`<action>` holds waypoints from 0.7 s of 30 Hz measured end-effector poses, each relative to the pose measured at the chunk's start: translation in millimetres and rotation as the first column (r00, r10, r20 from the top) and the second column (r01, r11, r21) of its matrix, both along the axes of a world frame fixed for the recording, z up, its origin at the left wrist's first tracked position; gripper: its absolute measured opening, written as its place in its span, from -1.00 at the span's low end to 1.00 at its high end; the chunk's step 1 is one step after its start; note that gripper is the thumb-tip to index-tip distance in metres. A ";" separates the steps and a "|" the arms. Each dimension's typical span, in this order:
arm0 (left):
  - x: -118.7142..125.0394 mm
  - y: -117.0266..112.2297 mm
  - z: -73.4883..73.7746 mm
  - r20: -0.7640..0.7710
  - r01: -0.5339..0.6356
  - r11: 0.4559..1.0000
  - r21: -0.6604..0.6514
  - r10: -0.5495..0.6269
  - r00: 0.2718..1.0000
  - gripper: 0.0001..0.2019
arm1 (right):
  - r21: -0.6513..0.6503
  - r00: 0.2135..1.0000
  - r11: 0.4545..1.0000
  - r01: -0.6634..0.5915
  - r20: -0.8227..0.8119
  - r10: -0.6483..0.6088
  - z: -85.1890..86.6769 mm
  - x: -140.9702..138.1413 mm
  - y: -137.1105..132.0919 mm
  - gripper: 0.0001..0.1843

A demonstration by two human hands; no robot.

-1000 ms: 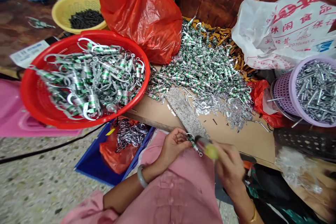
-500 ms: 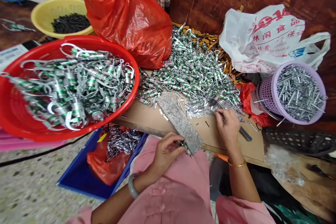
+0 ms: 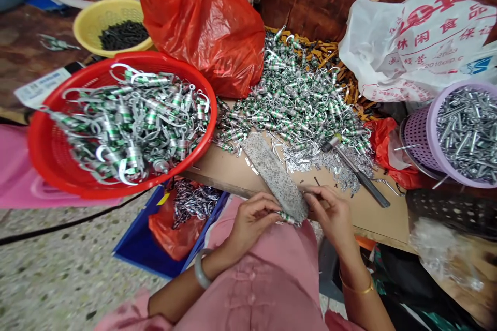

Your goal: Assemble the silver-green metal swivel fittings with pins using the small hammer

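Note:
My left hand [image 3: 252, 217] pinches a small green and silver metal piece [image 3: 288, 217] against the near end of a grey speckled stone slab [image 3: 276, 176]. Close beside it, my right hand [image 3: 330, 212] has its fingertips pinched together at the slab's end; what it holds is too small to make out. A small hammer [image 3: 357, 171] lies on the board [image 3: 373, 207] just beyond my right hand. A large heap of green and silver pieces [image 3: 298, 98] covers the back of the board.
A red basket [image 3: 42, 160] of finished pieces sits at left, above a blue crate [image 3: 135, 243] on the floor. A purple basket [image 3: 421, 129] of silver pins is at right. An orange bag [image 3: 202, 20], a white bag [image 3: 419, 46] and a yellow bowl [image 3: 93, 23] stand behind.
My right hand set the hammer down on the board, reached to the loose small parts, then came back to the slab's near end beside my left hand.

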State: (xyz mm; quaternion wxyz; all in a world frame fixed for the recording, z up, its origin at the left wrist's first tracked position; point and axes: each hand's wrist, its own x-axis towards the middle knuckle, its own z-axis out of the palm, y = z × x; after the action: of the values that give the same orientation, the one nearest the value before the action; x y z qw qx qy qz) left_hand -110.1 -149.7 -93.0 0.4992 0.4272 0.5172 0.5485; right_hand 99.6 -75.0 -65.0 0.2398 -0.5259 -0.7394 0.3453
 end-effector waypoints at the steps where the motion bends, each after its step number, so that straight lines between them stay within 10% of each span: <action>1: -0.2 -0.9 1.5 0.001 0.021 1.000 -0.005 -0.021 1.000 -0.94 | -0.022 0.999 0.999 -0.050 -0.014 0.050 5.2 -5.9 -7.5 -0.78; 17: 0.7 -1.7 2.1 0.039 -0.020 1.000 -0.018 0.021 0.999 -0.96 | -0.025 0.962 0.963 -0.269 -0.061 0.267 17.4 -22.0 -37.4 -0.86; 21: -5.2 1.4 11.3 -0.229 0.048 0.993 0.109 -0.022 0.973 -0.91 | 0.042 0.973 0.974 -0.224 -0.045 0.226 14.6 -19.3 -40.5 -0.89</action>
State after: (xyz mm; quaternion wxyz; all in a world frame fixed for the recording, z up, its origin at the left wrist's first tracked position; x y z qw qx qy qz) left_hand -115.4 -148.3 -81.7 0.4211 0.5239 0.5311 0.5158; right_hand 80.3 -115.5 -50.4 0.2270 -0.4255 -0.7941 0.3698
